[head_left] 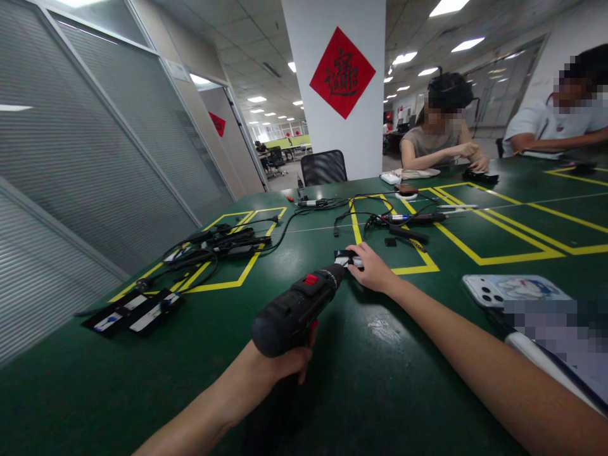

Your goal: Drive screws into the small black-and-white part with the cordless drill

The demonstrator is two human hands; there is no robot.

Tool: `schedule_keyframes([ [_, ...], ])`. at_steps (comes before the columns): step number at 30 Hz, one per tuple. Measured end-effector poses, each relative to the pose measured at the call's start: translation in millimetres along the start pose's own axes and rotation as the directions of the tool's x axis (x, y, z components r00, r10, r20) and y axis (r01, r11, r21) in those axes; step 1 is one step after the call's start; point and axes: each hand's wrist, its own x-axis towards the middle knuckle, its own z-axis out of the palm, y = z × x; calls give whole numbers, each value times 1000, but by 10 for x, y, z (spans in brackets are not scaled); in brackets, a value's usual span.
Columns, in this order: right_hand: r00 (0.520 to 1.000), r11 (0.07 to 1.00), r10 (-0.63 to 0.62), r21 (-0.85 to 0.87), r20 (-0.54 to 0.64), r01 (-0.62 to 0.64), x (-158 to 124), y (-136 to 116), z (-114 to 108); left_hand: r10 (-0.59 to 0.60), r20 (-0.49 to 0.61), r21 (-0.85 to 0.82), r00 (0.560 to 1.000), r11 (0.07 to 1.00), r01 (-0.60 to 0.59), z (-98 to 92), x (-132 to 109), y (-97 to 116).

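My left hand (289,361) is wrapped round the handle of a black cordless drill (299,307) with a red switch on top. The drill points forward and right, its chuck close to a small black and white piece (349,258) on the green table (332,392). Fingers of my right hand (370,269) are closed on that piece from the right side. The drill's tip is too small to make out, so contact with the piece cannot be told.
Black cables and adapters (228,244) lie at the left, near two black and white strips (154,310). Behind my right hand are a pen-like tool (408,218) and cables. A phone (517,288) lies at the right. Two people (439,142) sit across the table.
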Motion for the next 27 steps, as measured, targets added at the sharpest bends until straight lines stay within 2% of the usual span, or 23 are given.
schedule_keyframes([
  [27, 1000, 1000, 17, 10, 2, -17, -6, -19, -12, 14, -19, 0, 1000, 1000, -14, -6, 14, -14],
])
